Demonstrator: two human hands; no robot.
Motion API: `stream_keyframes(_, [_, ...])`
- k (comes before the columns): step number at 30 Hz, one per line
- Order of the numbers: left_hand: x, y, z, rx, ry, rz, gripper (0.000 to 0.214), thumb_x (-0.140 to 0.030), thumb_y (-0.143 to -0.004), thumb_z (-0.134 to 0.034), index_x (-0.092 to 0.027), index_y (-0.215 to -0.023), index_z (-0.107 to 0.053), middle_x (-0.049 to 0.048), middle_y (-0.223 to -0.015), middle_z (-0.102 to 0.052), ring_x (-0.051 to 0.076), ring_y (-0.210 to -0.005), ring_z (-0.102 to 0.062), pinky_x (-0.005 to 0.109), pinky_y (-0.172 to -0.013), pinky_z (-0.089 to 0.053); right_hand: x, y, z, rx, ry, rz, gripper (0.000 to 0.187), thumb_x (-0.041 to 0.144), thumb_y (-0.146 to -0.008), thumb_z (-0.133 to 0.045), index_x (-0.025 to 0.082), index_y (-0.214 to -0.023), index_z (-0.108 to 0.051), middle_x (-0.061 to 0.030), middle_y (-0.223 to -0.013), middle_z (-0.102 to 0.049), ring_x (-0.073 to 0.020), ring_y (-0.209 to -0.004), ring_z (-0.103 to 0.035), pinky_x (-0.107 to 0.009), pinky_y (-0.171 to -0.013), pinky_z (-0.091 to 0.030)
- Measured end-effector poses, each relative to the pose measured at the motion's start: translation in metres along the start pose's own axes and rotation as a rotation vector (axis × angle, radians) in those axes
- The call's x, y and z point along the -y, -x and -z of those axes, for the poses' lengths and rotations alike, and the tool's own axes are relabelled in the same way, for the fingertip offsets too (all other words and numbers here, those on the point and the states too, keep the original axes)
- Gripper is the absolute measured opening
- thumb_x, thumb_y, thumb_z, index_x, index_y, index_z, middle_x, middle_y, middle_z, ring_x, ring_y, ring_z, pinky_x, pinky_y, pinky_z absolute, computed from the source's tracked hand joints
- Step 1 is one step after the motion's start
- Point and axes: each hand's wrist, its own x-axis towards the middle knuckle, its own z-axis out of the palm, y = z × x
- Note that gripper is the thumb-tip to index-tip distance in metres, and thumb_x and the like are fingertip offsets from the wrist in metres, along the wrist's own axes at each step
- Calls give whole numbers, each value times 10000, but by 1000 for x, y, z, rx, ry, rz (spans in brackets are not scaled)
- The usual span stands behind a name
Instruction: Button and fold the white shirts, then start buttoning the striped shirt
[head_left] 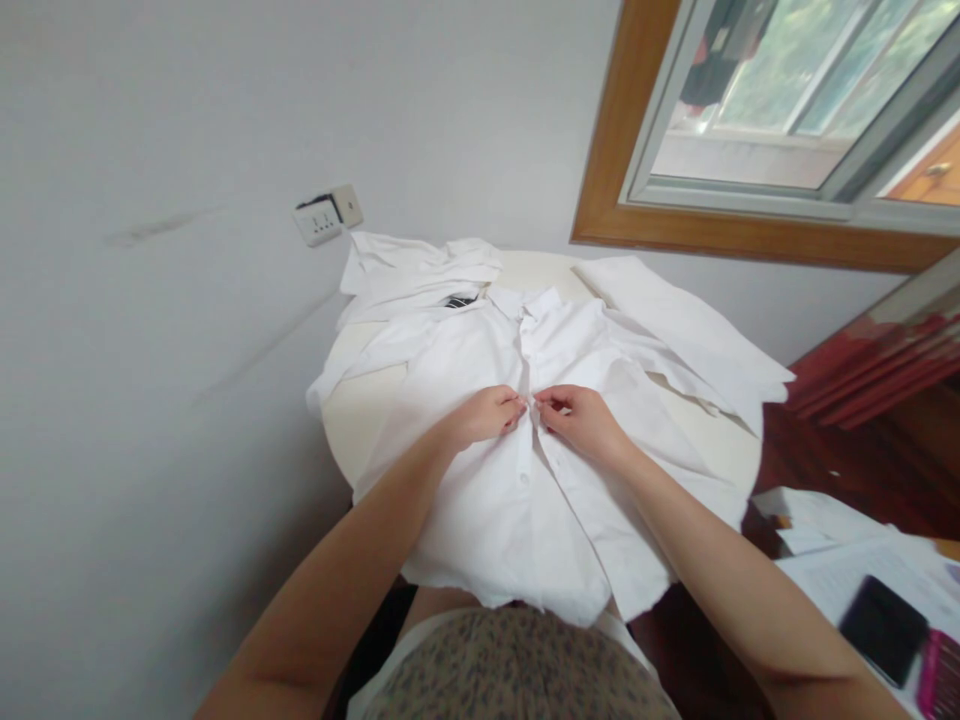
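A white button-up shirt [465, 510] lies spread on a round pale table [346, 425], its collar at the far side and its hem hanging over the near edge. Along the middle of its front, my left hand [489, 412] pinches one edge of the opening. Just across from it, my right hand [576, 418] pinches the other edge, the fingertips of both hands almost meeting. Below them the two front panels spread apart, and a small button shows on the left one. Whatever lies between the fingertips is too small to make out.
More white cloth [420, 262] lies at the table's far left, and another white piece [667, 320] at the far right. A wall socket [319, 222] is behind. At lower right, a black phone [883, 628] rests on papers [840, 570] near a pink object [941, 675].
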Motion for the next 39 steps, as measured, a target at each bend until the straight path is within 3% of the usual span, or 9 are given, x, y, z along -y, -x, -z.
stream_keyframes(5, [-2, 0, 2, 36, 65, 39, 286, -369, -847, -505, -185, -639, -436, -57, -523, -404, 65, -457, -348, 209, -452, -258, 1, 0, 1, -16, 3, -9, 256, 190, -792, -538, 166, -926, -754, -21, -772, -716, -122, -639, -601, -222, -665, -454])
stream_keyframes(21, [-9, 3, 0, 36, 126, 73, 246, -287, -851, -509, -173, -642, -446, -63, -515, -404, 62, -459, -339, 210, -477, -239, -1, -1, 2, 44, -17, 13, 272, 217, -814, -523, 156, -953, -749, -15, -731, -704, -120, -627, -600, -219, -634, -460])
stream_keyframes(28, [-2, 0, 2, 48, 131, 49, 213, -329, -810, -563, -166, -693, -491, -63, -527, -419, 62, -473, -348, 205, -479, -245, -11, -4, 5, 140, -264, -58, 252, 233, -811, -546, 159, -969, -728, -32, -807, -724, -137, -721, -659, -241, -700, -511])
stream_keyframes(32, [1, -1, 2, 64, 120, 24, 209, -340, -793, -560, -164, -696, -503, -56, -537, -428, 63, -471, -346, 201, -465, -239, -20, -9, -1, 125, -371, -109, 229, 277, -780, -614, 150, -942, -715, -39, -809, -720, -137, -703, -656, -254, -700, -520])
stream_keyframes(39, [4, -2, 2, 22, 8, 20, 148, -251, -811, -457, -164, -706, -515, -41, -567, -454, 68, -470, -364, 202, -444, -243, -18, -8, -9, -1, -74, 58, 192, 253, -798, -603, 162, -928, -711, 7, -691, -666, -108, -609, -578, -222, -624, -449])
